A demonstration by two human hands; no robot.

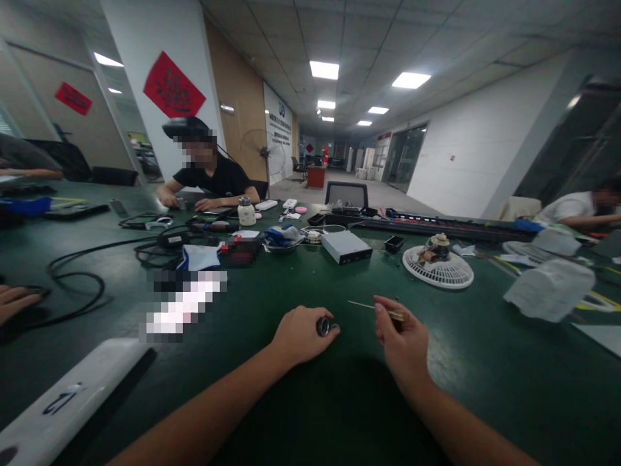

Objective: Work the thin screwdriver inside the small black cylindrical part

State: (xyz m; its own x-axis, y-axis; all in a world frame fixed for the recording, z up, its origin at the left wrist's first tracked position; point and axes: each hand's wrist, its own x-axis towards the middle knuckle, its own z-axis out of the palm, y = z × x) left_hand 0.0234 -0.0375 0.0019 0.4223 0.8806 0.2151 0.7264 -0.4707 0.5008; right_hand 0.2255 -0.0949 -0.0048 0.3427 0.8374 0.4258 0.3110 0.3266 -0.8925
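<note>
My left hand [303, 336] rests on the green work mat [272, 414], its fingers closed around a small dark metal ring-shaped part [324, 327]. About a hand's width to the right, my right hand [398, 335] pinches a thin metal rod with a tan end [376, 309], its point aimed left towards the ring-shaped part. The two hands are apart. Part of the small part is hidden by my fingers.
A white fan guard [439, 272] holds a small motor, beside a grey metal box [346, 246]. Black cables [77, 278] lie at the left. White plastic fan parts [548, 289] sit at the right. Co-workers sit around the table, with a co-worker's hand [17, 303] at the left edge.
</note>
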